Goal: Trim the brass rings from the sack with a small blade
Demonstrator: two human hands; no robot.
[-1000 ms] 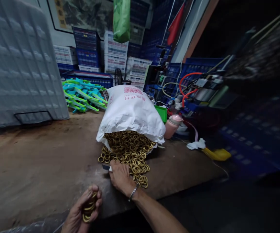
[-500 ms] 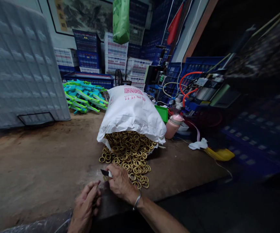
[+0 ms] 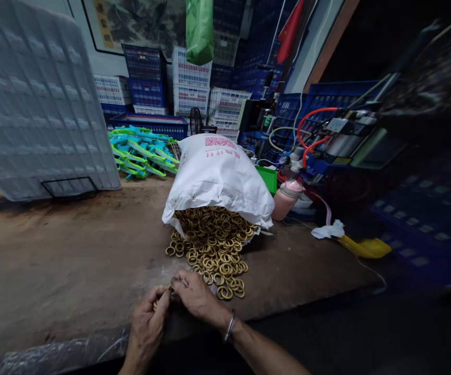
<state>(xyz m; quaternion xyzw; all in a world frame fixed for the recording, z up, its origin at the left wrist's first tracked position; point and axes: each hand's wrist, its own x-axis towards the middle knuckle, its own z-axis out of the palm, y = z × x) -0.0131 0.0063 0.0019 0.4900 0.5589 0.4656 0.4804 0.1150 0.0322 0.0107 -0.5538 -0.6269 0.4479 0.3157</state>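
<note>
A person's two bare hands meet above the near edge of a brown worktop (image 3: 72,255), seen from the wearer's head; take the middle of the view as the centre of a clock. The left hand (image 3: 147,320), at seven o'clock, has its fingers curled narrowly around at least one brass-coloured ring (image 3: 155,304), partly hidden by the thumb. The right hand (image 3: 196,297), just past six, wears a metal bangle (image 3: 230,325); its fingers are pinched around a small pale object (image 3: 184,282), too covered to identify, and its tips are close beside the left hand's. More brass-coloured rings (image 3: 225,255) spill at six o'clock from a white printed sack (image 3: 219,177) lying at the centre, its mouth facing six and its long axis running roughly from six to twelve. The loose rings, being round, have no long axis; many lie nearly flat, others lean on neighbours. Each ring is probably light, stiff, smooth, rather slippery and hard to break, best taken across its rim between thumb and forefinger. The filled sack looks soft-walled but likely heavy. A pink bottle (image 3: 285,201) stands at three o'clock, teal-and-green plastic parts (image 3: 143,151) between nine and ten.
</note>
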